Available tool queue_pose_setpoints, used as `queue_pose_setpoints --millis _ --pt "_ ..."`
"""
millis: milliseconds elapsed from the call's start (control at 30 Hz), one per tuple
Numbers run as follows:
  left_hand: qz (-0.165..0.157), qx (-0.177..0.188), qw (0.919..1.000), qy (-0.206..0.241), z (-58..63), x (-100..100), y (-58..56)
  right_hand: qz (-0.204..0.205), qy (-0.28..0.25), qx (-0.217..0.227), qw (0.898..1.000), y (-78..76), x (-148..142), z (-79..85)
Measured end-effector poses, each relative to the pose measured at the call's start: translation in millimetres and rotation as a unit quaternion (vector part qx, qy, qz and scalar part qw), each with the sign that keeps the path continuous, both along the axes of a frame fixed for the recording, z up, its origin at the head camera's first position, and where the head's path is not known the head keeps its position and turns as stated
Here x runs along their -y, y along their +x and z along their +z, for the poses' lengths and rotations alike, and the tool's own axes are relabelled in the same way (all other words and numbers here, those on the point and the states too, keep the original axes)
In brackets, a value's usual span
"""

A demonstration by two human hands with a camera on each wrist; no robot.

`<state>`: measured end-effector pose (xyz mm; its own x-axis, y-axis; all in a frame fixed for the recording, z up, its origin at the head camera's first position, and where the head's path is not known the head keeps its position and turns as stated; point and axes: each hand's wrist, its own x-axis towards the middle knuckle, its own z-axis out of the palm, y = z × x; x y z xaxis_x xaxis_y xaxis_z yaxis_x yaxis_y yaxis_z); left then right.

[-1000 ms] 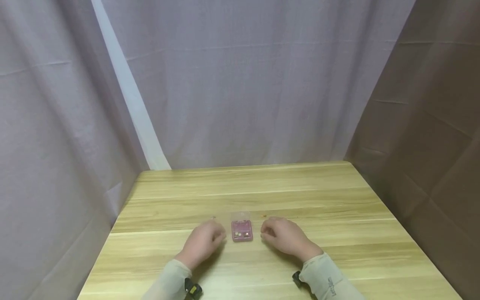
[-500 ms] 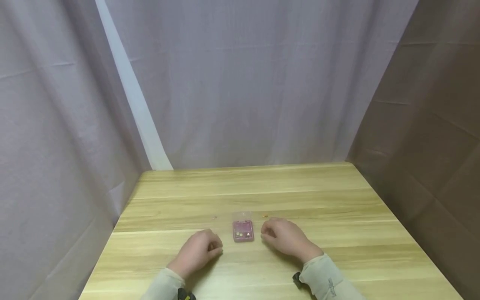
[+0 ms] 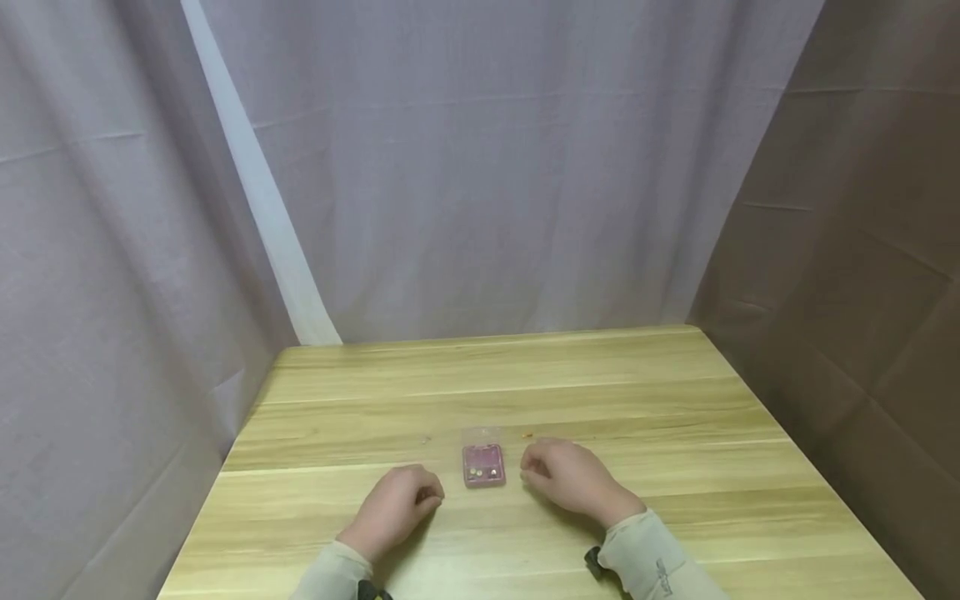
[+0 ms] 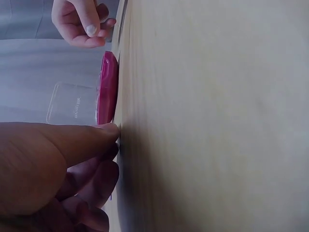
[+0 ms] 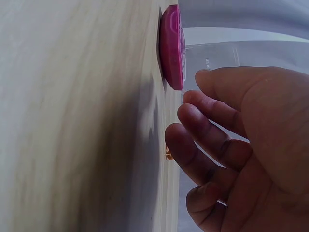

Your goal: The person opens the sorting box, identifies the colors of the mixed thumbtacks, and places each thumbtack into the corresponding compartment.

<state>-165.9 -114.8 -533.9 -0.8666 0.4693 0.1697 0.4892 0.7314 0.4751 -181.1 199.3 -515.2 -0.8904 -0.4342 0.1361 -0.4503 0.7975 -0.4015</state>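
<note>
A small pink box [image 3: 483, 483] lies on the table with its clear lid [image 4: 72, 104] raised at the back. Several tiny light pieces [image 3: 476, 472] sit in its front compartments. To its left, my left hand [image 3: 395, 504] is low over the table, fingers curled, thumb tip at the tabletop. Whether it pinches something tiny cannot be made out. My right hand [image 3: 568, 477] hovers at the box's right side, fingers loosely bent, with nothing visible between them. Just beyond it lies a tiny orange-gold piece [image 5: 169, 153], its kind too small to tell.
Behind the left hand, a tiny pale piece [image 3: 425, 439] rests on the wooden table [image 3: 480, 375]. Grey curtains [image 3: 480, 183] hang behind and on both sides of the tabletop.
My left hand has drawn back from the box, toward the left and the near edge. My right hand stays about where it was, and the box has not moved.
</note>
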Motion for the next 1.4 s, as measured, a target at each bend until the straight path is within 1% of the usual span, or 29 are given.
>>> queue_pose_setpoints --millis 267,433,567,667,800,933,1100,1267,1400 --pt "0.009 0.001 1.0000 0.003 -0.1 1 0.5 -0.001 -0.004 0.005 1.000 -0.5 2 -0.1" --pt "0.018 0.004 0.9998 0.008 3.0 0 0.4 0.001 -0.001 0.004 1.000 -1.4 2 -0.8" --pt "0.019 0.005 0.9994 0.030 8.7 -5 -3.9 0.003 0.002 0.000 1.000 -2.8 1 -1.7" --pt "0.009 -0.005 0.9992 0.039 13.8 -12 -10.4 0.001 0.003 -0.001 1.000 -3.5 1 -1.7" --pt "0.001 -0.019 0.9993 0.033 18.3 -23 -18.9 -0.001 0.004 0.000 1.000 -2.7 1 -0.2" --pt "0.009 -0.012 0.9996 0.022 18.6 -33 -23.0 0.001 0.003 0.001 1.000 -1.3 2 1.4" --pt "0.014 -0.012 0.9998 0.006 16.4 -41 -25.3 0.000 0.004 0.001 1.000 -0.2 1 2.4" --pt "0.015 -0.011 0.9998 -0.007 14.3 -46 -25.9 0.000 0.003 0.001 1.000 -0.8 -1 2.6" --pt "0.011 -0.011 0.9999 -0.004 13.0 -48 -25.5 -0.002 0.002 0.005 1.000 -0.3 -3 2.4"
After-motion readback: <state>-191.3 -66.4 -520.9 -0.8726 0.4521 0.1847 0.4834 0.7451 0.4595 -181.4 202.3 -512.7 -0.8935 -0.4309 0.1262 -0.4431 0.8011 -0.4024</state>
